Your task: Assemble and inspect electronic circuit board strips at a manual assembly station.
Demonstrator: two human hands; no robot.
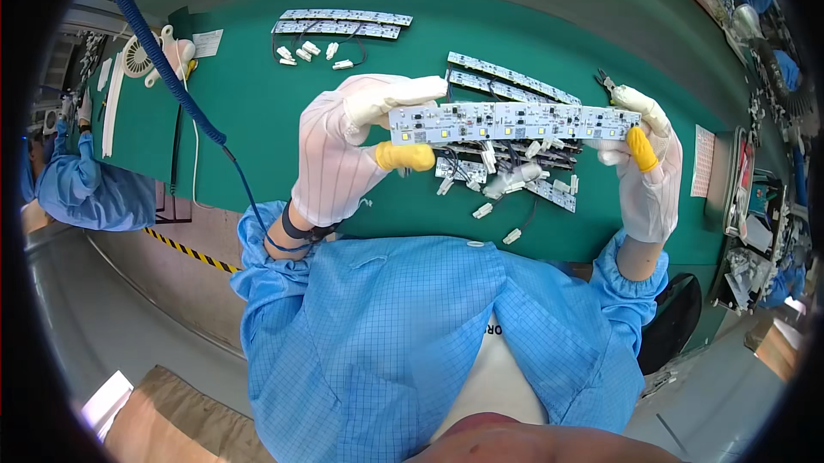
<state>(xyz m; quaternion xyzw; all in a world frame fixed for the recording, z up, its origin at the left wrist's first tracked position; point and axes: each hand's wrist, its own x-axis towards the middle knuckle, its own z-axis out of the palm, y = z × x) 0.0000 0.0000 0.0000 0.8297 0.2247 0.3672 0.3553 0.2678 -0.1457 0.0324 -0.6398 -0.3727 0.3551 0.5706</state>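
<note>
Well left of the left fingers we see a white plastic fan (136, 58); nearer them, a coiled blue cord (200, 118) runs down to a black band (296, 227) at the wrist, presumably for grounding. Beyond the left fingers lie two white, narrow circuit strips (345, 17) with their leads toward us, perhaps set apart to keep them sorted. The white-gloved left hand (343, 141) grips one end of a long white circuit strip dotted with square yellow LEDs (468, 120), its yellow-covered thumb at the lower edge. This strip spans both hands, raised face-up, likely so that its whole face can be viewed level. Behind and below it, between the fingers, we note a loose pile of similar strips (515, 72) with white plug connectors. The white-gloved right hand (648, 154) pinches the other end; just beyond its fingers shows a dark metal-tipped hand tool (605, 78), whether held or lying we cannot tell.
</note>
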